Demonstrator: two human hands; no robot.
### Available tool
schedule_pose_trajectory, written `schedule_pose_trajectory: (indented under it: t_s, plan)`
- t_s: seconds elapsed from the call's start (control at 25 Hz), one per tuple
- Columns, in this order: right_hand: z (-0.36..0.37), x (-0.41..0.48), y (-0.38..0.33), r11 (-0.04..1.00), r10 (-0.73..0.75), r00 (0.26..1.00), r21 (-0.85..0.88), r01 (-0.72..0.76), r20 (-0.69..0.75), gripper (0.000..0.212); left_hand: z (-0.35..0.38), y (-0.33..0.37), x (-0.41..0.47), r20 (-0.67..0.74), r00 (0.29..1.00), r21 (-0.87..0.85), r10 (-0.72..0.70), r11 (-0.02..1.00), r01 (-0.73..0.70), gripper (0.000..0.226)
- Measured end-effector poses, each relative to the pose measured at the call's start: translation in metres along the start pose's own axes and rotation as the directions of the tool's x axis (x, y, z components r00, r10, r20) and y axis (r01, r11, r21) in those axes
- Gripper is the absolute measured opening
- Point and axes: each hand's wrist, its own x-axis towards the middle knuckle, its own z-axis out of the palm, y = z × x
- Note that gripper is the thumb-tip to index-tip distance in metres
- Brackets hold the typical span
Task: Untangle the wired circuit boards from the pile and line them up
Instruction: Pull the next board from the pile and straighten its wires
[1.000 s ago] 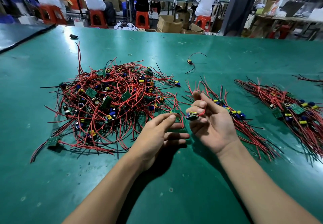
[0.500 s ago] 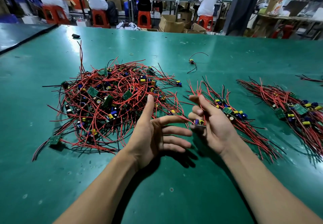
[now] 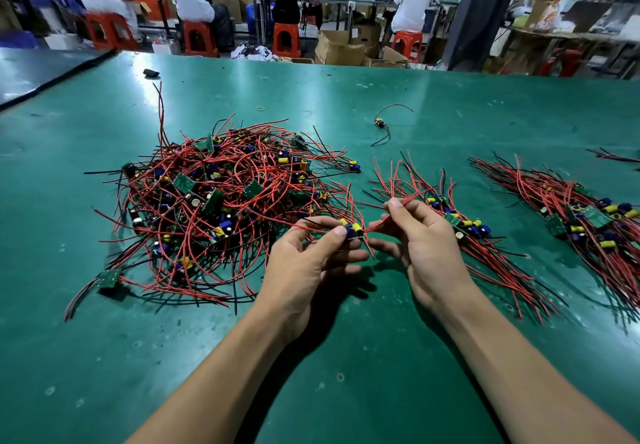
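The left hand point(image 3: 304, 267) pinched a small circuit board point(image 3: 354, 230) between thumb and forefinger, its other fingers curled loosely underneath. The board carried yellow and blue parts and was held just above the table. The right hand point(image 3: 429, 246), close beside it, pinched a red wire point(image 3: 379, 221) between the tips of thumb and forefinger. That wire ran down from the pinch to the held board. The right hand's remaining fingers were half curled and gripped nothing that could be seen.

Just left of the hands and beyond them lay the pile point(image 3: 221, 201), a tangled heap of red and black wires with green boards caught among them. Some of its red strands reached as far as the left hand. Behind the right hand, partly hidden by it, lay a near bundle point(image 3: 491, 256) of boards with their wires all running the same way. Further right, well apart, lay a far bundle point(image 3: 588, 225) arranged alike.

Beyond the hands a lone board point(image 3: 380, 123) with black wires sat by itself. Everything rested on a green table point(image 3: 346, 381). At the far edge, people sat on red stools point(image 3: 286, 39) with their backs turned, beside cardboard boxes point(image 3: 341, 48).
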Motion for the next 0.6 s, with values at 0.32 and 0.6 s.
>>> schedule_pose_trajectory:
  t_s: [0.32, 0.6]
  plan:
    - [0.003, -0.011, -0.001, 0.973, 0.229, 0.949, -0.06, -0.221, 0.218, 0.012, -0.004, 0.0, -0.005, 0.119, 0.993, 0.078, 0.009, 0.997, -0.018, 0.023]
    - [-0.006, -0.003, -0.009, 0.923, 0.368, 0.895, 0.015, -0.384, 0.25, 0.01, -0.01, 0.003, -0.002, 0.321, 0.93, 0.15, -0.179, 0.979, 0.137, 0.051]
